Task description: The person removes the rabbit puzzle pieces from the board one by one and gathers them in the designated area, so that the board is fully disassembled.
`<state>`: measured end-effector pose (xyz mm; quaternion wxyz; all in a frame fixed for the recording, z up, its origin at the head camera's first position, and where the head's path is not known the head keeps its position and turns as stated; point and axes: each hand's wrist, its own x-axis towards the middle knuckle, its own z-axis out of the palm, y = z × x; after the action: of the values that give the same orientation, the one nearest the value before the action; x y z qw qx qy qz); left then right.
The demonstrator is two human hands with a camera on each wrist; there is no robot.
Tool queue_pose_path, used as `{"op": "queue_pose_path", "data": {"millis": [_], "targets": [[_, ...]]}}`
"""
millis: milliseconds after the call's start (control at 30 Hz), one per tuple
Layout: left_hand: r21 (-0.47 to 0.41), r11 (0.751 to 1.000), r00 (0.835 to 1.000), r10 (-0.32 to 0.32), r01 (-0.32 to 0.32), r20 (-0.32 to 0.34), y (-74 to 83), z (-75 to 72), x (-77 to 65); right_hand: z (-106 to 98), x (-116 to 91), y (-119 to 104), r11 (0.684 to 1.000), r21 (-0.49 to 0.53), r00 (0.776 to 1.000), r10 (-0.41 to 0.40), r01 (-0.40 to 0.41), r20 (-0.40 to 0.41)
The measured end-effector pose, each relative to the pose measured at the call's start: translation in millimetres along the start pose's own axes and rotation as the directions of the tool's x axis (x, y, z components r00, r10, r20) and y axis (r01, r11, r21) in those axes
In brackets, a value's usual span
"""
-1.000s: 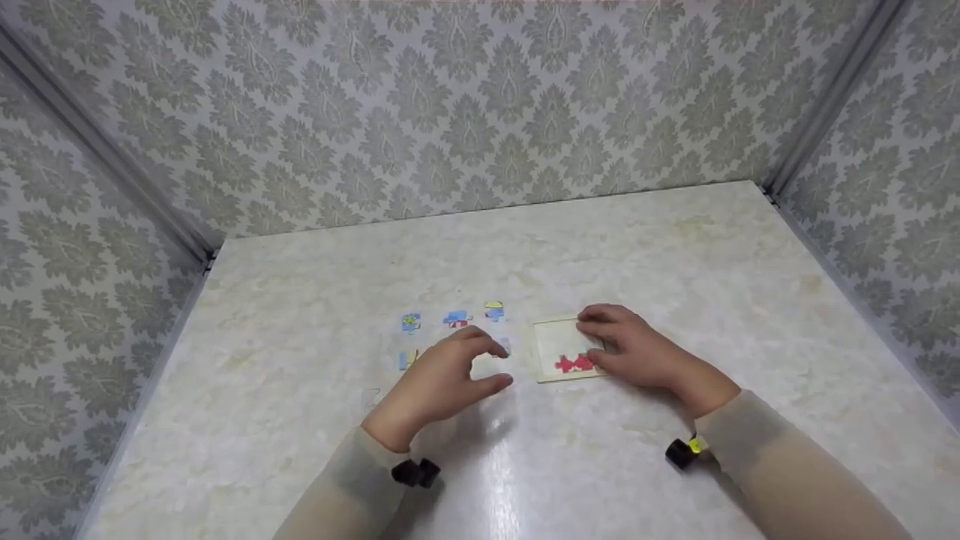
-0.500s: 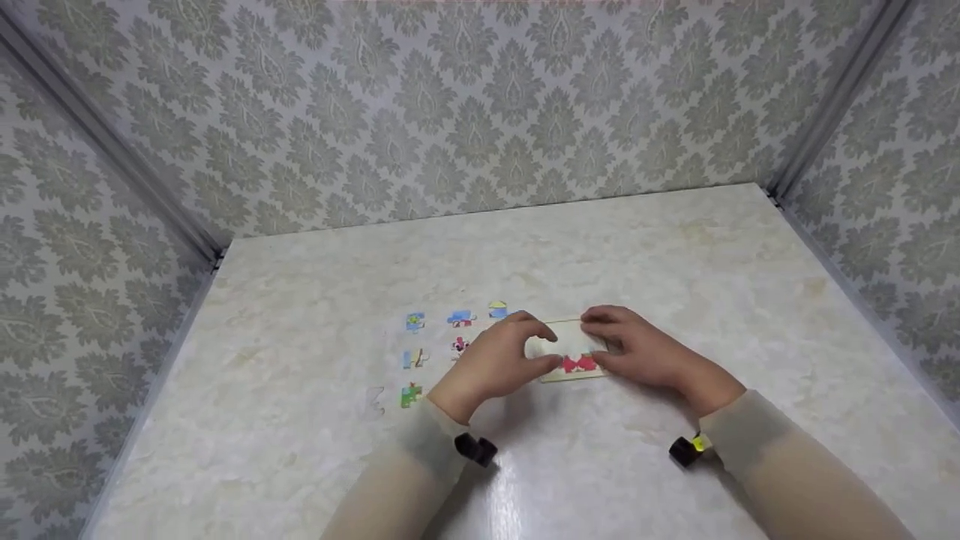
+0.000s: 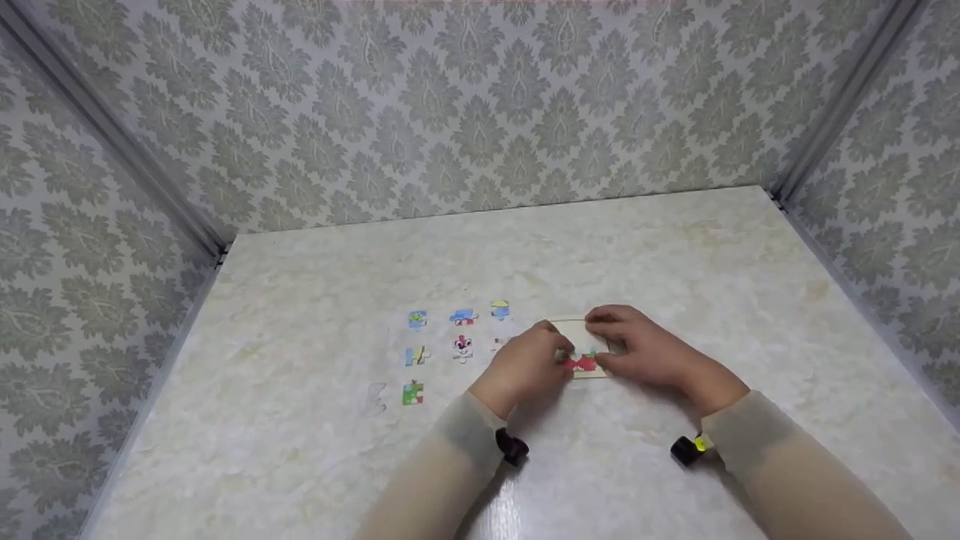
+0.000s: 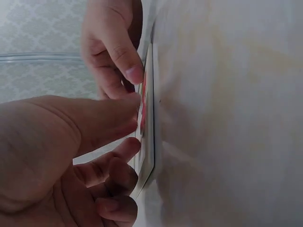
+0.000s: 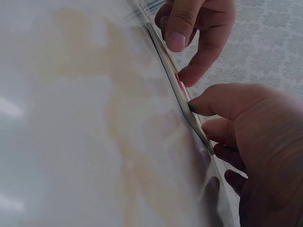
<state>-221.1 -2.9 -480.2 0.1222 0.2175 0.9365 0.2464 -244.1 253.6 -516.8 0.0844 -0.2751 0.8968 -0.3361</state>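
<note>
A shallow, pale square puzzle tray (image 3: pixel 579 328) lies on the table, edge-on in both wrist views. Red jigsaw pieces (image 3: pixel 585 363) sit along its near side. My left hand (image 3: pixel 529 367) is over the tray's left part, thumb and forefinger around the left red piece; their exact contact is partly hidden. My right hand (image 3: pixel 645 345) grips the tray's right side, thumb at the near part and fingers at the far corner. In the right wrist view, its thumb and fingertips touch the tray's edge (image 5: pixel 182 101).
Left of the tray, loose jigsaw pieces lie in rough rows, among them a green one (image 3: pixel 412 393), a pink-and-white one (image 3: pixel 463 347) and a blue one (image 3: pixel 464 316). A clear, thin sheet (image 3: pixel 375 397) lies beside them. Patterned walls (image 3: pixel 480 105) surround the table (image 3: pixel 300 322).
My left hand has moved right from above the loose pieces to the tray, and its thumb and fingers have drawn closer together. My right hand has stayed at the tray's right side.
</note>
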Motion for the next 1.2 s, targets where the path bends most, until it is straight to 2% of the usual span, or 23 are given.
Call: {"op": "queue_pose_path", "data": {"millis": [133, 333, 500, 800, 1200], "targets": [[0.017, 1.0, 1.0, 0.007, -0.007, -0.01, 2.5, 3.3, -4.1, -0.5, -0.1, -0.1, 1.0, -0.007, 1.0, -0.001, 0.001, 0.006], [-0.008, 1.0, 0.999, 0.009, -0.009, -0.031, 2.2, 5.6, -6.0, -0.2, 0.2, 1.5, 1.0, -0.015, 1.0, -0.004, 0.004, 0.004], [-0.028, 0.999, 1.0, 0.021, -0.021, -0.017, -0.1, 6.8, -3.7, -0.3, 0.7, 1.3, 1.0, -0.005, 1.0, 0.008, -0.008, 0.006], [-0.088, 0.996, 1.0, 0.003, -0.003, -0.004, -1.7, 8.0, -2.1, 0.0, 1.4, 1.2, 1.0, -0.007, 1.0, 0.018, -0.018, 0.014], [-0.102, 0.995, 1.0, 0.024, -0.025, -0.008, -5.5, 5.6, -2.5, -0.6, -0.2, -0.5, 1.0, -0.006, 1.0, 0.002, -0.002, -0.001]]}}
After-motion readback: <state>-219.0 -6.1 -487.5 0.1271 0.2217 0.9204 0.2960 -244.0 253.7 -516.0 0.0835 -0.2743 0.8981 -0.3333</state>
